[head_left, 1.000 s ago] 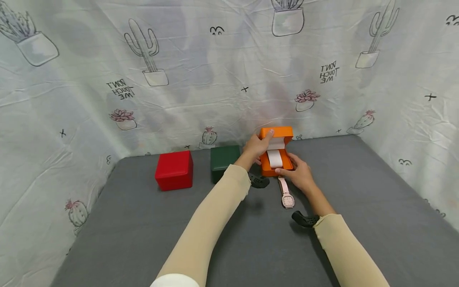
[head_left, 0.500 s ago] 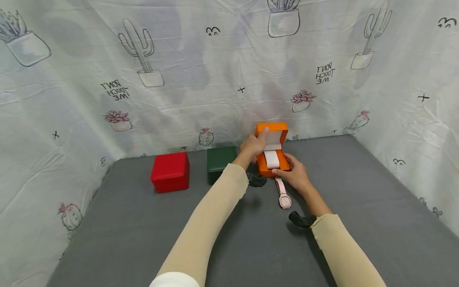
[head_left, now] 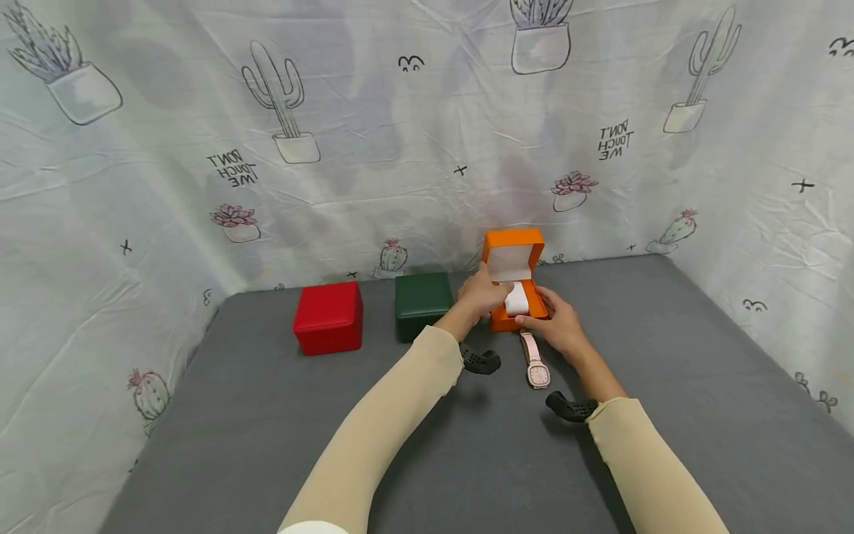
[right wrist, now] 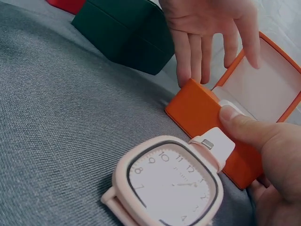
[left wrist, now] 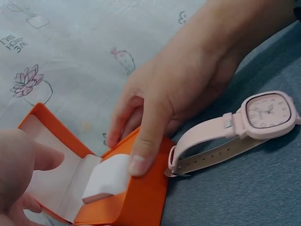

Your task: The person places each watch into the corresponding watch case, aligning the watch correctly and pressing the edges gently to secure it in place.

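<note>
An orange watch box (head_left: pixel 513 236) stands with its lid raised at the back of the table, a white cushion (left wrist: pixel 107 178) inside. My right hand (head_left: pixel 563 326) grips its right side, thumb over the front edge and fingers behind. My left hand (head_left: pixel 482 294) is at the box's left side. In the right wrist view its fingers (right wrist: pixel 194 56) hang straight down beside the box, with the thumb in front of the open lid. A pink watch (head_left: pixel 537 375) with a squarish face and buckled strap (left wrist: pixel 207 132) lies just in front of the box.
A closed green box (head_left: pixel 422 295) stands left of the orange one, close to my left wrist. Farther left is a closed red box (head_left: pixel 327 317). Behind the grey tabletop (head_left: pixel 267 445) hangs a white cloth (head_left: pixel 373 133) printed with cactus drawings.
My left hand has come down off the lid's left edge to the side of the box, its thumb now lower near the cushion. The lid leans farther back. My right hand keeps its grip.
</note>
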`<act>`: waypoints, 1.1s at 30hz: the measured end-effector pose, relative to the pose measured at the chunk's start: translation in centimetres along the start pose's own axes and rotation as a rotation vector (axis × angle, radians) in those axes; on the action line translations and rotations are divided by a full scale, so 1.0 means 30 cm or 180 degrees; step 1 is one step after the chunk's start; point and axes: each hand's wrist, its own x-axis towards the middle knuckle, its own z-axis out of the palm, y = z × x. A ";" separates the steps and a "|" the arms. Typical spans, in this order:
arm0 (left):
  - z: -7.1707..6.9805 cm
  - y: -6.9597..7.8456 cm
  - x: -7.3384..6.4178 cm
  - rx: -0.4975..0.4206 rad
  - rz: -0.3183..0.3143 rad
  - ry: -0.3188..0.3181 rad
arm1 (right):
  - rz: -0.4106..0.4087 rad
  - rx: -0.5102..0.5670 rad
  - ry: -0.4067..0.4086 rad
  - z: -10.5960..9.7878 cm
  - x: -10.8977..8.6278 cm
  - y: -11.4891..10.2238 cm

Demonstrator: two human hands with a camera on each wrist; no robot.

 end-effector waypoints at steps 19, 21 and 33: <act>-0.002 -0.030 0.006 -0.0249 -0.0034 -0.0077 | 0.0088 0.0050 -0.0054 0.000 -0.003 -0.012; -0.003 -0.030 0.002 -0.0237 0.0012 -0.0046 | 0.0073 0.0074 -0.0043 0.003 -0.004 -0.017; 0.025 -0.024 -0.067 0.0853 0.0670 -0.0105 | -0.0124 0.0217 0.0044 -0.003 -0.026 -0.012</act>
